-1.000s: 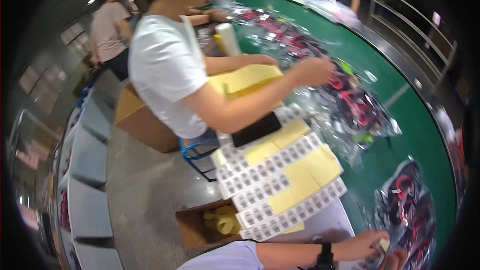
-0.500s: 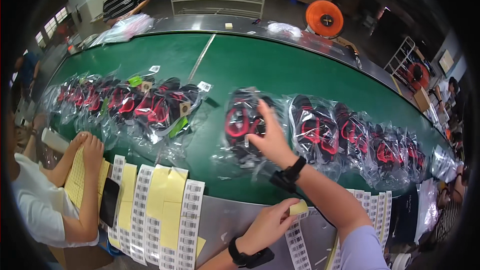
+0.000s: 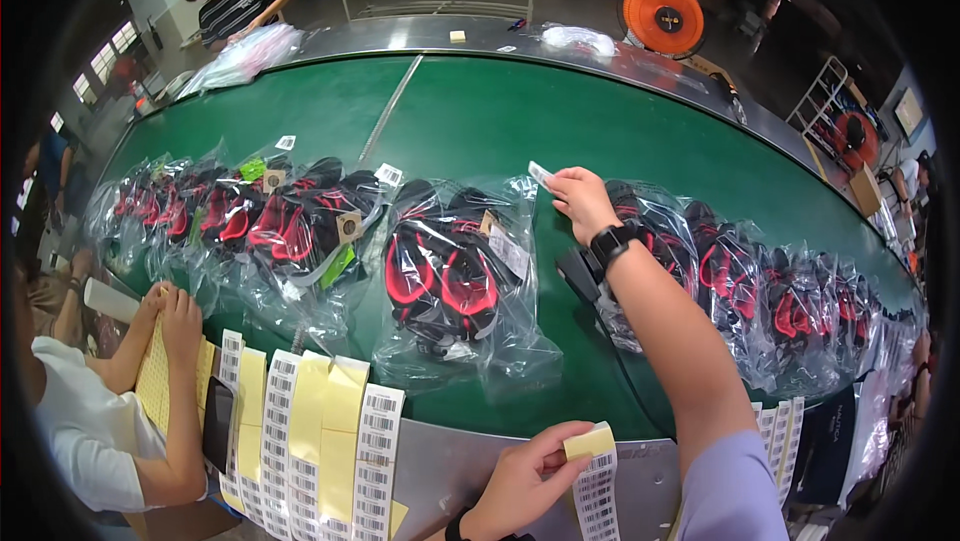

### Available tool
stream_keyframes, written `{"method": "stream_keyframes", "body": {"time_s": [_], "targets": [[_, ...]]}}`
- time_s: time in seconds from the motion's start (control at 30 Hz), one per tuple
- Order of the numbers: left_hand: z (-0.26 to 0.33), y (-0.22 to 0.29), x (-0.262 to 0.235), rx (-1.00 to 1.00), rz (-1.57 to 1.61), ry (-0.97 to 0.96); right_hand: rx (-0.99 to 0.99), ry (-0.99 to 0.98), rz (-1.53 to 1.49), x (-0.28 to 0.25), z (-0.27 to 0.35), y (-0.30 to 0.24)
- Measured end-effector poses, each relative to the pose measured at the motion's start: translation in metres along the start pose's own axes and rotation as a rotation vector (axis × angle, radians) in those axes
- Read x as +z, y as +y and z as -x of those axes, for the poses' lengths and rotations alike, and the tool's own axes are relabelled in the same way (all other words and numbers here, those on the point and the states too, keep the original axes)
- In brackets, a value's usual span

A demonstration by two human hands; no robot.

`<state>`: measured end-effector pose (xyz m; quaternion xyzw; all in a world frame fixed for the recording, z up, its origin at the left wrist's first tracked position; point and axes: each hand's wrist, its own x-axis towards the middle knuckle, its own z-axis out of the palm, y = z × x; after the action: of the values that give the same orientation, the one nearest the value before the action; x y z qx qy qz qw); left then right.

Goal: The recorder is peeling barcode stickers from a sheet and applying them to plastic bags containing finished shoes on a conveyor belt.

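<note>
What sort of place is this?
Probably a factory packing line: a long green belt bears black-and-red shoes in clear bags, and strips of barcode labels lie by its near edge.

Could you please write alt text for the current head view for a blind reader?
A person's right grip holds a small white label near a clear bag of black-and-red shoes on a green table; the left grip holds a strip of barcode labels. More bagged shoes lie on both sides.
</note>
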<state>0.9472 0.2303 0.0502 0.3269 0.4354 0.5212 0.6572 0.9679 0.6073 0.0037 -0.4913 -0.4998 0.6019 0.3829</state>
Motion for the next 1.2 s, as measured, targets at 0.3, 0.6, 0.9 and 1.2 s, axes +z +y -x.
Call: {"method": "stream_keyframes", "body": {"time_s": [0.3, 0.6, 0.9, 1.2], "targets": [[0.003, 0.0, 0.001, -0.041, 0.089, 0.03, 0.106, -0.083, 0.032, 0.022, -0.01, -0.002], [0.001, -0.005, 0.002, 0.027, 0.042, -0.026, -0.02, -0.061, 0.589, 0.003, 0.014, -0.019], [0.001, -0.003, 0.008, -0.005, 0.079, -0.015, 0.057, -0.124, 0.195, -0.003, -0.008, -0.031], [-0.004, -0.002, 0.012, 0.015, 0.09, -0.014, -0.06, -0.09, 0.63, 0.032, -0.024, -0.007]]}}
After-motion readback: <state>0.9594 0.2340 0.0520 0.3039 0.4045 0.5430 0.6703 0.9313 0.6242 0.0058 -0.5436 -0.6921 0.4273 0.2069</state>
